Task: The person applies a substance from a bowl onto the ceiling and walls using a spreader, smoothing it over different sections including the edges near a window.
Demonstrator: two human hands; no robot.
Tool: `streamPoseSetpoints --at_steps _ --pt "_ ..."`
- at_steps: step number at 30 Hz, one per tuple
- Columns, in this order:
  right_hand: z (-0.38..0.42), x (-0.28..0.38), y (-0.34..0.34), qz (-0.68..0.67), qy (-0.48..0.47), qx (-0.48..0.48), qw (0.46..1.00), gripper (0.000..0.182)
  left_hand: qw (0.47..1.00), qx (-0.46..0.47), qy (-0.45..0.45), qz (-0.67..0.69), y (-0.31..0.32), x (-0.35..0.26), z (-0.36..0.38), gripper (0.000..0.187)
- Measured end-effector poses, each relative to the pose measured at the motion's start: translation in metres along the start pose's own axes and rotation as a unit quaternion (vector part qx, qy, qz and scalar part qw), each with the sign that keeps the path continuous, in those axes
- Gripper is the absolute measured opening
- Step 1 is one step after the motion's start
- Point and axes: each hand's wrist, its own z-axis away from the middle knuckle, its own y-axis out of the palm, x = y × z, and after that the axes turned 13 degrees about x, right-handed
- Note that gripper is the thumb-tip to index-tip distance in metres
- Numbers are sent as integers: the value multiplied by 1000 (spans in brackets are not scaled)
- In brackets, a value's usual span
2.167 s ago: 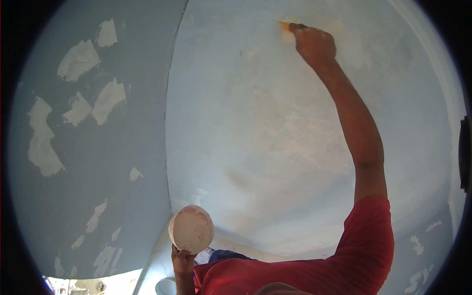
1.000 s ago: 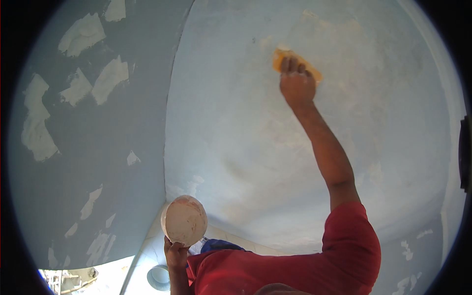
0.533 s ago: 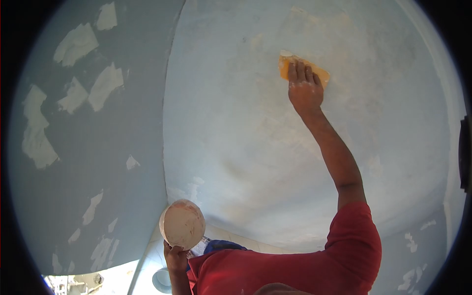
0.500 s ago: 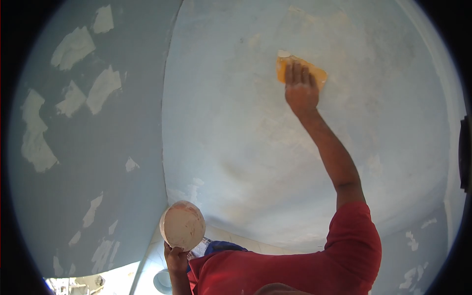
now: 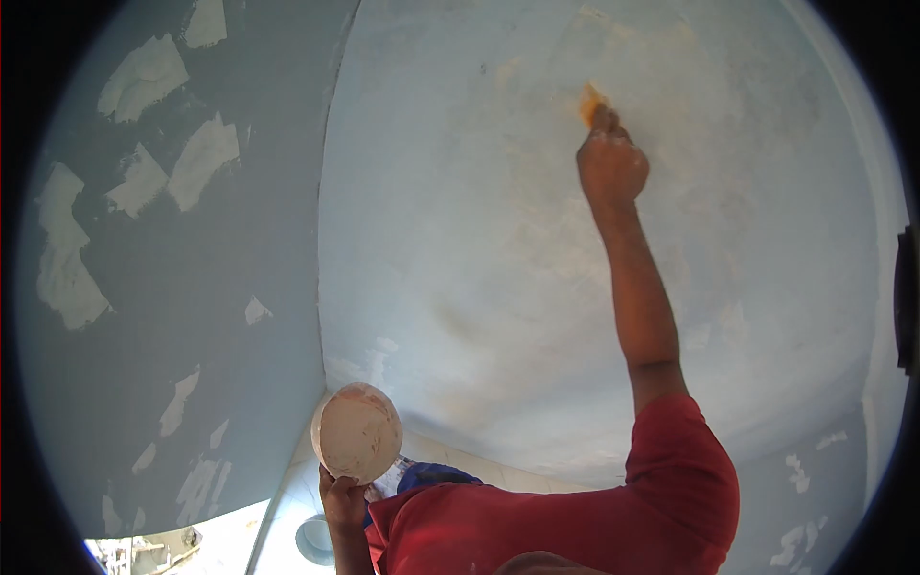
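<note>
My right hand [image 5: 611, 158] is raised at the upper right of centre, its fingers closed on an orange flat scraper [image 5: 591, 103] that is turned nearly edge-on and slightly blurred. Behind the scraper is the pale blue-grey wall [image 5: 460, 240], marked with faint smears. Low in the view, my left hand [image 5: 342, 496] grips the lower edge of a round, pale bowl [image 5: 356, 433] streaked with reddish-brown. The bowl's inside cannot be made out.
A darker grey-blue wall [image 5: 220, 287] with white filler patches stands at the left, meeting the paler wall at a corner. Below lies a tiled surface with a round light-blue object [image 5: 314, 540]. A bright opening shows debris at the bottom left.
My right hand has moved slightly right, and the scraper has turned from its broad face to nearly edge-on. My left hand and the bowl have barely shifted.
</note>
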Motion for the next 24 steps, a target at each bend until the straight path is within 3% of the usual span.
streamPoseSetpoints --at_steps 3,5,7,9,11,15,21,24 --pt "8 43 25 34 -52 -39 997 39 1000 -15 -4 23 2 0 -2 70" --pt "26 67 28 30 -116 -46 992 41 1000 -16 -20 -2 -2 -1 -1 79" --pt "49 81 34 16 -158 -8 987 41 1000 -13 -23 -6 -4 -1 -1 78" --pt "59 84 32 -4 -200 27 979 41 1000 -14 -22 -12 -10 0 2 78" --pt "53 69 28 -36 -259 -23 965 40 995 -2 9 -101 -16 9 2 78" --pt "8 45 19 16 -233 -95 968 41 999 -39 9 21 9 1 -1 74" --pt "53 52 31 119 -189 -21 974 44 999 -8 -28 21 10 -9 -4 74" --pt "99 56 24 122 -283 24 951 42 1000 -5 -13 5 16 -19 4 74"
